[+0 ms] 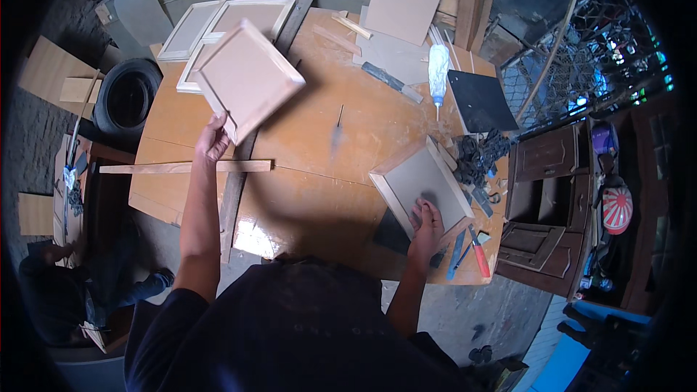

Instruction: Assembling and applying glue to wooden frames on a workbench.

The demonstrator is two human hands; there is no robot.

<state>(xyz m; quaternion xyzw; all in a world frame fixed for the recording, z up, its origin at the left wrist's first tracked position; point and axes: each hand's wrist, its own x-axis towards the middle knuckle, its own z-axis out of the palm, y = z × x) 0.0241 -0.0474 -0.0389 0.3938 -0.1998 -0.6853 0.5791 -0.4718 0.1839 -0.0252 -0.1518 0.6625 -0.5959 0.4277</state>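
Observation:
My left hand (213, 139) is closed on the lower corner of a wood-framed panel (247, 80), which it holds tilted above the table. Beneath and behind that panel, more framed panels (250, 17) lie at the table's far left, partly hidden. On the right, my right hand (427, 219) hovers over a second framed panel (425, 181) that lies face up, its dark shadow falling on the board. Its fingers are loosely bent and a little apart, and I see nothing held in them.
On the wooden table (327, 123) are a wood strip (185, 167), a long dark bar (243, 149), a white-wrapped bottle (438, 76), a flat blade-like tool (392, 81) and a red-handled tool (480, 254). A tire (128, 98) and a seated person (80, 283) are left; a dark cabinet (544, 203) stands right.

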